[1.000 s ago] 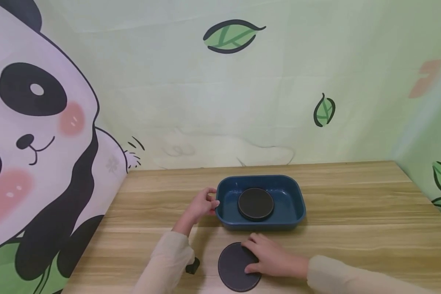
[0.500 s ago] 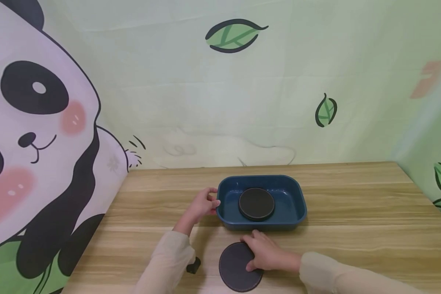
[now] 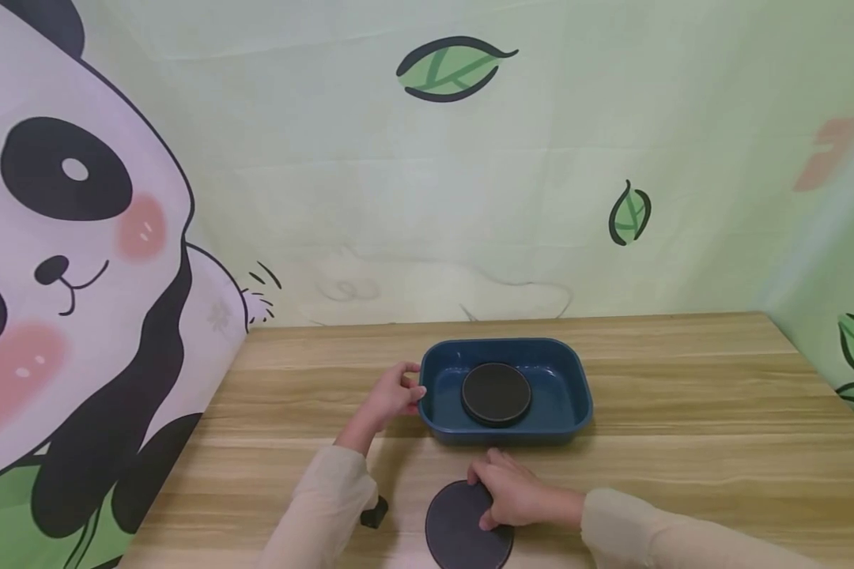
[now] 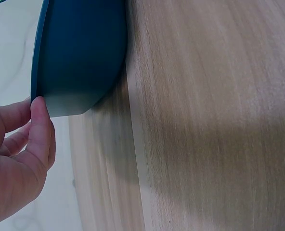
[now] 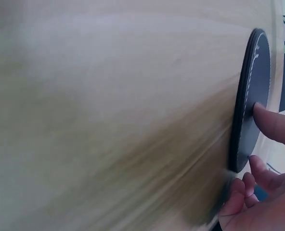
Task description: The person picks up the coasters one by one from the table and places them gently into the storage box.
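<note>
My left hand (image 3: 391, 395) pinches the left end of a deep blue rectangular tray (image 3: 555, 403), thumb at the rim; the left wrist view shows the tray's outer wall (image 4: 80, 53) above the fingertips. A stack of round black coasters (image 3: 496, 393) lies inside the tray. In front of it, my right hand (image 3: 515, 490) grips the right side of dark round stitched coasters (image 3: 462, 529), thumb on the top face and fingers at the far edge. The right wrist view shows these coasters (image 5: 253, 101) layered, with the thumb pressed on the upper face.
The wood-grain table (image 3: 690, 411) runs back to a pale green cloth backdrop (image 3: 327, 158) printed with a panda and leaves. A small black block-like piece (image 3: 374, 512) shows beside the left sleeve (image 3: 327, 498).
The right hand has slid slightly left and closed in on the coasters, and they have shifted a little toward me. The left hand and the tray have stayed in place.
</note>
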A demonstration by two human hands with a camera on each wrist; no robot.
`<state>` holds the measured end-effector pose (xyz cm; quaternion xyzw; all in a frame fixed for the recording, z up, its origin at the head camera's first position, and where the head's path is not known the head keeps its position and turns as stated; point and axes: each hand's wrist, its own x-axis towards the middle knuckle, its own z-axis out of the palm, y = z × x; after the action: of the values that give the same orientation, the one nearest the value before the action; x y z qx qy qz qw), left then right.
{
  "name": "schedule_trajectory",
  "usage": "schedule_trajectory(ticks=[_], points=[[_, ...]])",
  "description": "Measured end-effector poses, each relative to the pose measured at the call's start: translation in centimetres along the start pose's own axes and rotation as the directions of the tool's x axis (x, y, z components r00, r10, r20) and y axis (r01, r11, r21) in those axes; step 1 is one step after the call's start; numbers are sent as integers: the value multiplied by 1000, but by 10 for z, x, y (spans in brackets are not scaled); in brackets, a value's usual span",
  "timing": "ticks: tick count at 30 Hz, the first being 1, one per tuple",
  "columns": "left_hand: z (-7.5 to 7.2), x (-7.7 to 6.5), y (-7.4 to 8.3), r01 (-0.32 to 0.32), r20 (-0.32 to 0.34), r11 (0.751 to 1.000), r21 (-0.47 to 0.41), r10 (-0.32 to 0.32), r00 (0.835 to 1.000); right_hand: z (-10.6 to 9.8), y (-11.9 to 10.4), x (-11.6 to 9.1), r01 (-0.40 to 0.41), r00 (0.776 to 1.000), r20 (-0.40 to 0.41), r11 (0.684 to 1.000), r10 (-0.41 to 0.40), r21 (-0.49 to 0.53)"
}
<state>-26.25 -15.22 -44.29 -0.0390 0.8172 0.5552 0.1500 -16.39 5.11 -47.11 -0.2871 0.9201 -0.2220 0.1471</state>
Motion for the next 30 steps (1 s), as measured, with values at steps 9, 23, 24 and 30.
schedule_trajectory(ticks=[9, 23, 24, 30], points=[[0, 2, 1, 3, -1, 1000, 3, -3, 1000, -4, -5, 5, -70, 997, 14, 997, 71, -33], [1, -1, 2, -7, -2, 1000, 7, 7, 1000, -11, 0, 4, -85, 995, 67, 982, 75, 167], [1, -1, 2, -5, -4, 1000, 5, 5, 1000, -11, 0, 3, -80, 995, 70, 976, 67, 201], [0, 0, 1, -8, -3, 1000, 10, 8, 1000, -20, 4, 1, -28, 996, 86, 916, -7, 401]])
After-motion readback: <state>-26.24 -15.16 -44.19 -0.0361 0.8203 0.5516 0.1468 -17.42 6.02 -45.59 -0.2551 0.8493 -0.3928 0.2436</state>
